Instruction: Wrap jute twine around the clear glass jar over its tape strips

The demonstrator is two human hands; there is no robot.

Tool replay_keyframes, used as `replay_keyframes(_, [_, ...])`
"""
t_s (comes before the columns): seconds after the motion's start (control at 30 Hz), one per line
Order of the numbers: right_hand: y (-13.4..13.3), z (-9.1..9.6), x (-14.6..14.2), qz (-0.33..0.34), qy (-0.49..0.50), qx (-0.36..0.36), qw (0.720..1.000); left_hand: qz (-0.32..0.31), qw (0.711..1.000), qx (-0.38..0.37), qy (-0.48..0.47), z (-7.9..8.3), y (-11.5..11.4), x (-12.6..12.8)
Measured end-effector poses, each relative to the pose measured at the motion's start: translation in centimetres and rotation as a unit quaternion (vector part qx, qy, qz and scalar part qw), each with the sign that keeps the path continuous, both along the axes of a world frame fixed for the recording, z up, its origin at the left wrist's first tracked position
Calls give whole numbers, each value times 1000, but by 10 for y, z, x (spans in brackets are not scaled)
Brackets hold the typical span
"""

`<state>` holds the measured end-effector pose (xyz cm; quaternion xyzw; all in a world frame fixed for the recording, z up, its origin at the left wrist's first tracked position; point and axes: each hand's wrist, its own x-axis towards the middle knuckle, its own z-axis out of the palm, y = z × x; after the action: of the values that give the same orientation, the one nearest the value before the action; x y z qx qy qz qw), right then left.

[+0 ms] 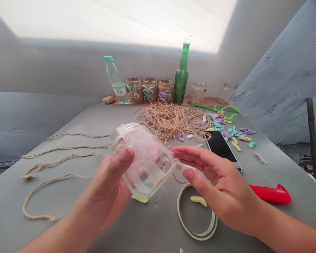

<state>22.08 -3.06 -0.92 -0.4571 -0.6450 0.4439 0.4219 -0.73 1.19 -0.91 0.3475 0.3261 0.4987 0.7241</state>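
Left hand (107,191) is curled around one glass jar (143,160), partly hidden; right hand (218,186) is held open, holding nothing; three twine-wrapped jars (150,89) are noted beyond.

Looks like a makeshift home craft corner, not a shop or lab. Grey tabletop (55,196) strewn with loose jute twine (168,121), pipe-cleaner shapes (226,130) and twine-wrapped jars (150,89); rough painted wall (284,70) alongside.

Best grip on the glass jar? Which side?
Wrap around the smooth body of the glass jar, coming from the right, where the open right hand sits. The straight wall suits a full-hand wrap. The left hand already cradles the near side, and the threaded neck tilts up and left, so avoid that end.
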Motion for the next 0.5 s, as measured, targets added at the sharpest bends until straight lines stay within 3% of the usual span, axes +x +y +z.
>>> replay_keyframes(0.13, [-1,2,-2,17,66,-67,995,13,999,6,33,-2,-3,1])
replay_keyframes(0.27, [-4,-3,-6,27,60,-117,991,34,995,24,93,-4,-5,4])
replay_keyframes(0.5, [-4,-10,-16,15,37,-90,995,70,990,22,118,-3,-8,9])
